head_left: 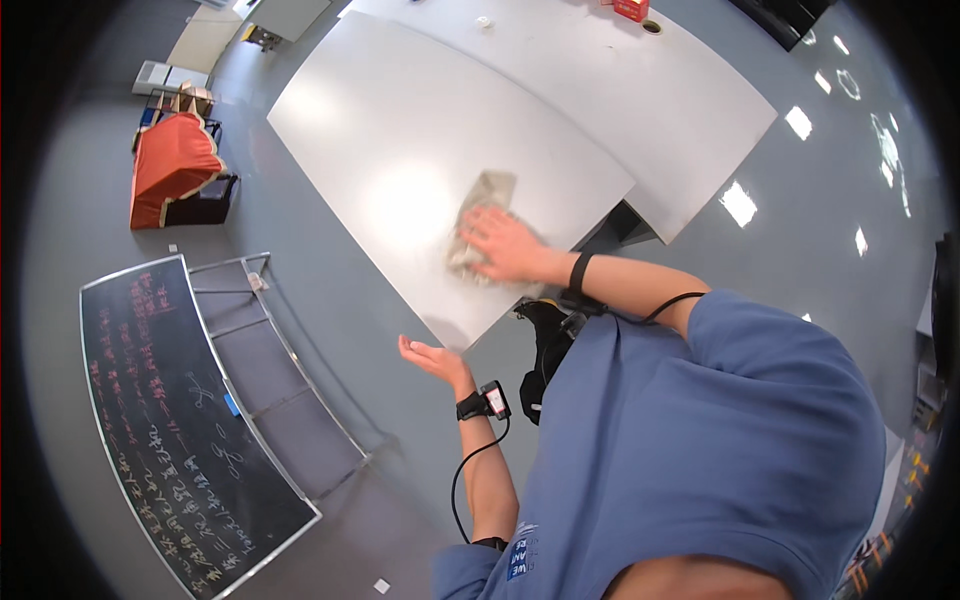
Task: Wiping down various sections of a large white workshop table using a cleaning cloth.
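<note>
The right hand (508, 248), fingers (483, 222) spread, is pressing a cloth (491, 188) whose loose twelve-o'clock end could bunch if pushed, the empty left hand (440, 362) hanging open at seven o'clock.

The bare right hand (503, 245), slightly blurred, is spread palm down, its fingers parted and reaching leftward, while the bare right forearm (640, 283) stretches in from the right, nearly in line with the right wrist (555, 265). The bare left hand (435, 362) hangs lower in the view, well apart from the other, palm turned upward, fingers loosely extended; beneath it the bare left forearm (488, 480) rises steeply, and the left wrist (463, 384) bends so that the hand tips to the left.
</note>
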The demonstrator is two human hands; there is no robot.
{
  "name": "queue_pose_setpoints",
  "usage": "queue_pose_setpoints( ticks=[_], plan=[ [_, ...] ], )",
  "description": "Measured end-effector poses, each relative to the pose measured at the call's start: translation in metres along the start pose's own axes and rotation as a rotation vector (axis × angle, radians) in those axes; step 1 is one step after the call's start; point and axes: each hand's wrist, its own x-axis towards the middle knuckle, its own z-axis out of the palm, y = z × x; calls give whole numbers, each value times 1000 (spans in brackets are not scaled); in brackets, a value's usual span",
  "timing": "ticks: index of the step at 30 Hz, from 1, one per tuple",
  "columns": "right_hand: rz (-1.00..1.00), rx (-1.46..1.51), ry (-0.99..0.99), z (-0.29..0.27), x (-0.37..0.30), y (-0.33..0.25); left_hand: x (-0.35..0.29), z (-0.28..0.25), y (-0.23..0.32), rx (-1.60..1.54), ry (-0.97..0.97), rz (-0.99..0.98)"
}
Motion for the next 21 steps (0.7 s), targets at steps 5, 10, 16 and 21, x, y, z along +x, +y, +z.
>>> queue_pose_setpoints(
  ticks=[5,10,16,21],
  plan=[
    [155,-124,42,-2,23,29,-20,-19,-25,-26,-8,-106],
    [360,-219,90,39,70,-7,-40,-26,-22,-92,10,-201],
    [208,-90,-55,74,78,-91,-46,-29,-4,38,114,-160],
    [65,-52,-135,59,26,-151,-32,-18,2,74,269,-93]
  ],
)
